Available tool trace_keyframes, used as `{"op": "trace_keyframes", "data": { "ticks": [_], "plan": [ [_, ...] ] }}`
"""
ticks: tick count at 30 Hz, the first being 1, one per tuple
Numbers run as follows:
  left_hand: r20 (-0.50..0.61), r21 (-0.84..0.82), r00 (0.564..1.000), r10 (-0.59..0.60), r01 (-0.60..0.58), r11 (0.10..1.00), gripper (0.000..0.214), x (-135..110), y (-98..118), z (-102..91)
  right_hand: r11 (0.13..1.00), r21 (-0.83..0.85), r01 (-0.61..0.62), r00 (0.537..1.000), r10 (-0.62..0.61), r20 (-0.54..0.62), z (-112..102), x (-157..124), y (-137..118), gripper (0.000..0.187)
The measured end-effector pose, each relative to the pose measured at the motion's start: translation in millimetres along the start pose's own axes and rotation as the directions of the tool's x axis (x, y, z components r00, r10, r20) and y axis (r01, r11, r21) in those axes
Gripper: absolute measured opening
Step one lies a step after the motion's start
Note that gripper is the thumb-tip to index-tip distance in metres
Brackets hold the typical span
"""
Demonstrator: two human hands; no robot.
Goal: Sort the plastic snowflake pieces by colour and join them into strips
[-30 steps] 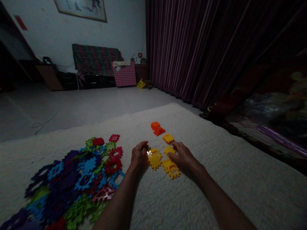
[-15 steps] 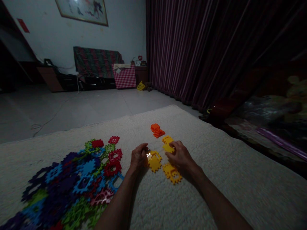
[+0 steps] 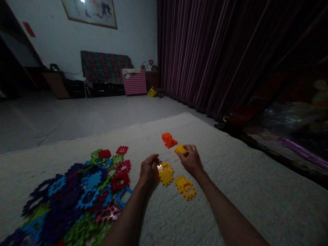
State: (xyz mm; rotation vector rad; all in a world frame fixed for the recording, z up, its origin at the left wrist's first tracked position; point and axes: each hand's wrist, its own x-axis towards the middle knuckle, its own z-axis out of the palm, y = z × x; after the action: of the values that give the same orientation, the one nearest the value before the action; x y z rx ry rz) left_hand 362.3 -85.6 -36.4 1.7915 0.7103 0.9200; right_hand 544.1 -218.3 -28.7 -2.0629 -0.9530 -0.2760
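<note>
My right hand (image 3: 191,160) has its thumb and fingers closed on a yellow interlocking toy piece (image 3: 180,149) with notched edges, over the quilted mat just below the orange pieces. To the left, my left hand (image 3: 149,171) is curled with its fingers at the left edge of a small group of yellow pieces (image 3: 166,176); a bright glint shows by the fingertips. More yellow pieces (image 3: 185,188), one with a cut-out, lie on the mat below my right hand. A little cluster of orange pieces (image 3: 168,140) sits beyond both hands.
A large mixed heap of purple, blue, green and red pieces (image 3: 77,194) spreads over the mat (image 3: 230,191) at left, with a red square frame (image 3: 120,180) at its right side. Beyond lie the tiled floor (image 3: 110,114), a low cabinet and a dark purple curtain (image 3: 187,54).
My right hand has moved slightly away from me with the yellow piece, now covering the yellow one farther up. My left hand stays beside its yellow pieces. The view has shifted slightly.
</note>
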Motion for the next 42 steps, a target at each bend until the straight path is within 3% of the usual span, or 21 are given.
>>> {"op": "trace_keyframes", "data": {
  "ticks": [6, 14, 21, 32, 38, 40, 42],
  "plan": [
    [-0.016, 0.018, 1.000, -0.016, 0.016, 1.000, 0.037, 0.3, 1.6, -1.1, 1.000, -0.021, 0.022, 1.000, -0.022, -0.002, 1.8, 1.5, 1.5, 0.039],
    [-0.080, -0.013, 0.996, -0.033, 0.032, 0.999, 0.039, 2.2, -1.8, -3.6, 0.991, -0.127, 0.048, 0.998, -0.042, 0.052, 4.3, -2.9, 7.0, 0.064],
    [-0.062, 0.004, 0.998, -0.015, 0.015, 1.000, 0.041, 2.2, 1.1, -4.0, 0.972, -0.232, 0.017, 0.994, 0.009, 0.111, 1.1, -0.9, -2.4, 0.060],
    [-0.057, -0.021, 0.998, -0.015, 0.014, 1.000, 0.040, 2.7, -2.9, -2.5, 0.963, -0.266, 0.033, 0.996, -0.012, 0.083, 8.4, 3.5, 2.7, 0.054],
    [-0.089, -0.079, 0.996, -0.026, 0.019, 0.997, 0.039, 2.9, -3.6, -3.9, 0.986, -0.156, 0.056, 0.998, -0.055, 0.011, 3.7, 1.4, -6.1, 0.060],
    [-0.117, -0.106, 0.992, -0.042, 0.030, 0.994, 0.039, 3.5, -4.9, -4.7, 0.992, -0.069, 0.106, 0.993, -0.110, -0.046, -1.8, 1.2, -14.0, 0.052],
    [-0.154, -0.134, 0.986, -0.067, 0.046, 0.990, 0.039, 4.1, -5.6, -5.0, 0.982, 0.041, 0.183, 0.983, -0.182, -0.028, -7.6, 0.6, -24.9, 0.037]
  ]
}}
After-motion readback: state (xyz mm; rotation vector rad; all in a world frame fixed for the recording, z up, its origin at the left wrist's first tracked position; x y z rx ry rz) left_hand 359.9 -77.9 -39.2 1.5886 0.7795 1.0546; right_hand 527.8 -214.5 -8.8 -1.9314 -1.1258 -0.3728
